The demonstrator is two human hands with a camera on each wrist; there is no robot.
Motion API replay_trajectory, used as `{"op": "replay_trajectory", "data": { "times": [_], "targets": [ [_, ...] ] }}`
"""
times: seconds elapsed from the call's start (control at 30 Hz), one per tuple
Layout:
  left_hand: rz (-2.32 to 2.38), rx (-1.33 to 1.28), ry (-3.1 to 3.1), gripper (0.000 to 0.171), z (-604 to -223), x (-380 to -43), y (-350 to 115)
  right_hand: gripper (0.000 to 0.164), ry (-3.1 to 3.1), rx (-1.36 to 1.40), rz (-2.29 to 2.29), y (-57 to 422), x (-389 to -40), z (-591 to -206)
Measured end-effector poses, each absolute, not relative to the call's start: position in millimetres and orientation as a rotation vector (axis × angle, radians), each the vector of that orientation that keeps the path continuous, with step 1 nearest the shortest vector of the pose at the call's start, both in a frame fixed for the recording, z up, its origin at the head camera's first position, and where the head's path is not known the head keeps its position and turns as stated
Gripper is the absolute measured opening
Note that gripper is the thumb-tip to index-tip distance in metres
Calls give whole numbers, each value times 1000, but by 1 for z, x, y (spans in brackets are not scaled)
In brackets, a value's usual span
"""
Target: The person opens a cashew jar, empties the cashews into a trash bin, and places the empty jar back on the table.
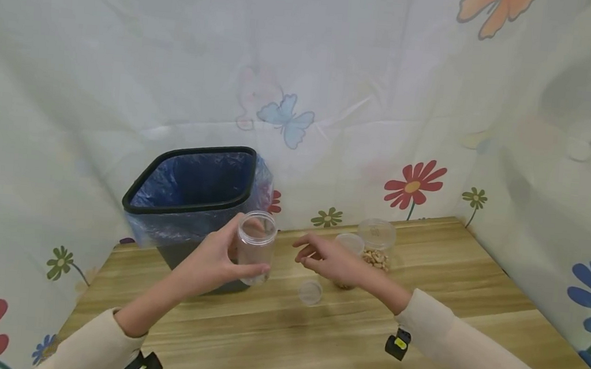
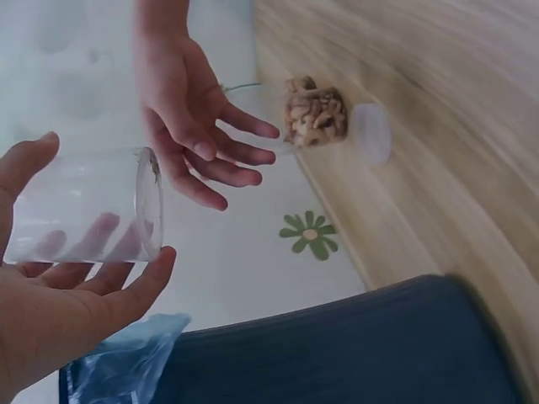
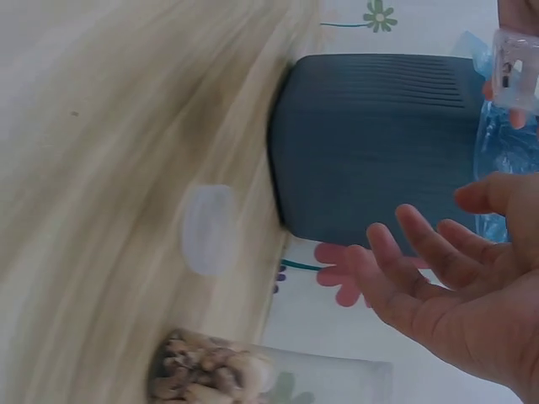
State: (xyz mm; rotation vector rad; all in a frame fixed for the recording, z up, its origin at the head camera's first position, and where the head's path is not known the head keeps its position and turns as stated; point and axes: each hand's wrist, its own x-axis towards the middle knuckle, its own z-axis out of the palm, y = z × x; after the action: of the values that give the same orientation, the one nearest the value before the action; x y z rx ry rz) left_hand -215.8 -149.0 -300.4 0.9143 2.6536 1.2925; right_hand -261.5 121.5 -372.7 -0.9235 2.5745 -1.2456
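Observation:
My left hand (image 1: 211,262) grips a clear, empty-looking plastic jar (image 1: 256,254), thumb on one side and fingers behind it. The jar's open mouth shows in the head view, and its base (image 2: 150,202) faces the right hand in the left wrist view. My right hand (image 1: 328,260) hovers over the table to the right of this jar, fingers loosely bent and holding nothing. Below it on the wood lies a translucent round lid (image 1: 310,293). Behind the right forearm stand two clear jars; nuts (image 1: 375,259) show in the farther one, while the nearer jar (image 1: 350,244) is partly hidden.
A dark bin (image 1: 182,257) with a black rim and a bluish plastic liner (image 1: 157,188) stands at the left, close behind the left hand. The wood-patterned table (image 1: 262,344) meets a flower-printed curtain (image 1: 328,169) at the back and sides.

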Motion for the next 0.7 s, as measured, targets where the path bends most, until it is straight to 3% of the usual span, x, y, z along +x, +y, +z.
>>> {"op": "replay_trajectory", "data": {
  "times": [0.23, 0.7],
  "targets": [
    [1313, 928, 2633, 67, -331, -218, -141, 30, 2598, -930, -1175, 125, -254, -389],
    [1453, 706, 2609, 62, -424, -240, -118, 23, 2496, -720, -1238, 128, -249, -425]
  ]
}}
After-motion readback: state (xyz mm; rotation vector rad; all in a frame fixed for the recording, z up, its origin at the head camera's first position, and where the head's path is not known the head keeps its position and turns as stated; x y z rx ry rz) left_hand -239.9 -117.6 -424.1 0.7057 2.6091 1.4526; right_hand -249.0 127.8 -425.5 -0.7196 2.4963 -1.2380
